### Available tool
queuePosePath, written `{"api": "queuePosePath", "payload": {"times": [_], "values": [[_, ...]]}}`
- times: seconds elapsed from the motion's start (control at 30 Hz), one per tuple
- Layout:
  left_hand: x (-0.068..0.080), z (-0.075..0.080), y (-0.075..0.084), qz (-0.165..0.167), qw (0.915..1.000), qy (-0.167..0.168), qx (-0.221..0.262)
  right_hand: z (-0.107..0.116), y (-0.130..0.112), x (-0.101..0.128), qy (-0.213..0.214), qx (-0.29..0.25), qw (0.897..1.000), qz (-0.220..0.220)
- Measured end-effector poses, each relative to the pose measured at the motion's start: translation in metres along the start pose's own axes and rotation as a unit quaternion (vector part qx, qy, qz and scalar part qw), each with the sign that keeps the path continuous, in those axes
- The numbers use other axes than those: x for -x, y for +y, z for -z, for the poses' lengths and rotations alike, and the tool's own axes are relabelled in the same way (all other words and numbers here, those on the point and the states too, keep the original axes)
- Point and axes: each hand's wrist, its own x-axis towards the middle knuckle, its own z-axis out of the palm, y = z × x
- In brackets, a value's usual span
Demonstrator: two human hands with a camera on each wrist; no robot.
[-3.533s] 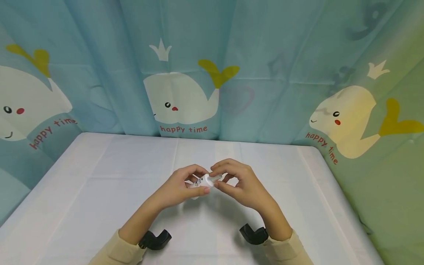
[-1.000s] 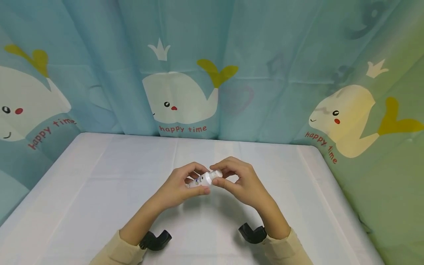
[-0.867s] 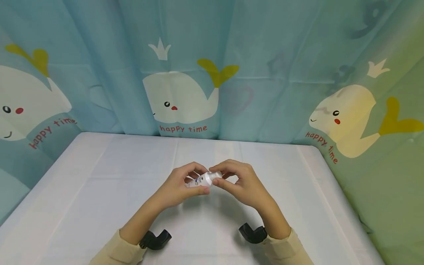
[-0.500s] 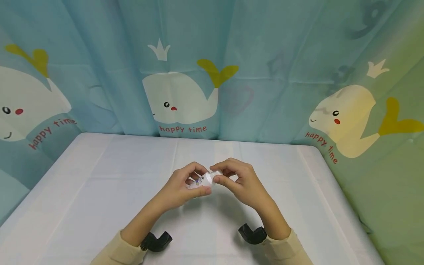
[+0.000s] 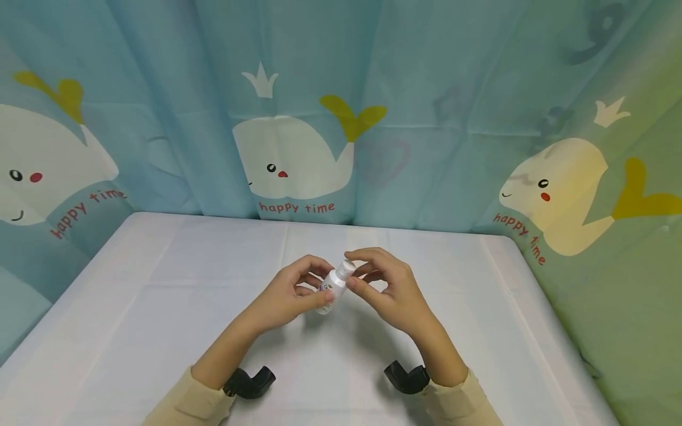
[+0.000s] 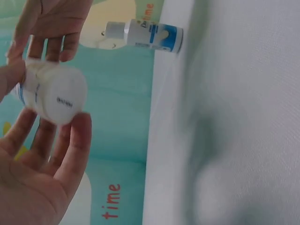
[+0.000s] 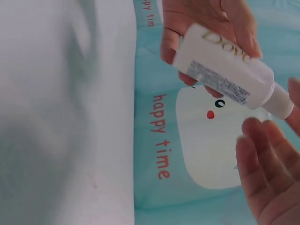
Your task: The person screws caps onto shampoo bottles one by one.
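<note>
My left hand [image 5: 288,296] grips the body of a small white Dove bottle [image 5: 334,283] above the table, thumb in front and fingers behind. Its cap [image 5: 346,268] points up and to the right. My right hand [image 5: 391,289] has thumb and forefinger on either side of this cap, and its other fingers hang free in the right wrist view. There the bottle [image 7: 225,70] shows gold lettering and a grey printed patch. In the left wrist view the bottle's round base [image 6: 66,96] faces the camera and hides the cap.
A second white bottle [image 6: 147,35] with a blue lower label stands upright on the white table [image 6: 248,93] in the left wrist view. Behind the table hangs a blue-green curtain [image 5: 426,71] with whale prints. Black wrist mounts [image 5: 250,383] stick out from both wrists.
The bottle has tipped more upright, its capped end rising. The right hand has moved up slightly, its forefinger now at the cap's top edge. The left hand has shifted up a little.
</note>
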Motion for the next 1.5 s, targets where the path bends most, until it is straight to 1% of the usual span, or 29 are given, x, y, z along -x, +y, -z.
{"api": "queuePosePath", "payload": {"times": [0.1,0.17,0.27,0.37,0.43,0.57,0.73,0.87,0.97,1.17,1.37,1.5], "values": [[-0.001,0.002,-0.001,-0.002,0.9995,0.03,-0.004,-0.002,0.002,0.001,0.021,0.004,0.999,-0.028],[-0.002,0.002,-0.002,-0.005,0.9991,0.042,-0.004,-0.004,0.004,0.002,0.028,0.006,0.998,-0.054],[-0.003,0.004,-0.003,-0.009,0.9986,0.051,-0.004,-0.009,0.005,0.003,0.015,0.005,0.996,-0.093],[-0.003,0.004,-0.004,-0.008,0.9985,0.055,-0.005,-0.014,0.006,0.004,-0.002,0.003,0.993,-0.114],[-0.003,0.004,-0.005,-0.005,0.9985,0.055,-0.004,-0.017,0.007,0.005,-0.01,-0.002,0.993,-0.12],[-0.004,0.004,-0.008,-0.002,0.9986,0.053,0.003,-0.023,0.008,0.006,-0.011,-0.01,0.991,-0.13],[-0.006,0.004,-0.016,0.004,0.9986,0.052,-0.005,-0.028,0.012,0.007,-0.016,-0.032,0.989,-0.144],[-0.007,0.006,-0.022,0.016,0.9986,0.049,-0.011,-0.032,0.017,0.008,-0.032,-0.049,0.985,-0.16],[-0.007,0.007,-0.026,0.026,0.9986,0.044,-0.012,-0.035,0.02,0.01,-0.044,-0.049,0.984,-0.166],[-0.006,0.01,-0.035,0.044,0.9985,0.032,-0.001,-0.04,0.023,0.012,-0.069,-0.032,0.981,-0.179],[-0.007,0.01,-0.043,0.045,0.9987,0.024,-0.001,-0.043,0.027,0.014,-0.087,-0.028,0.976,-0.199],[-0.006,0.012,-0.046,0.042,0.999,0.015,-0.007,-0.045,0.03,0.016,-0.099,-0.041,0.972,-0.211]]}}
